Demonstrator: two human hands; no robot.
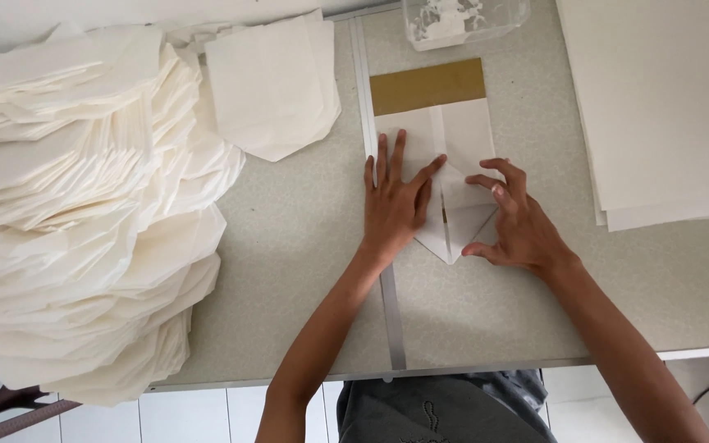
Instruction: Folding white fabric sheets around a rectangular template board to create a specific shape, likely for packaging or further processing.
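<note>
Left hand [395, 201] is lying flat, grip spread, pinning the white paper piece [445, 164] to the desk [305, 230] so it isn't sliding. Right hand [512, 220] is curling its grip, fingertips pressing the folded flap near the pointed lower end, apparently creasing it. Paper is sitting mid-desk beside a metal strip [387, 279], brown band [427, 85] at its far end. Folded pieces are stacking up at left [84, 213], flat sheets at right [658, 107], both within reach.
</note>
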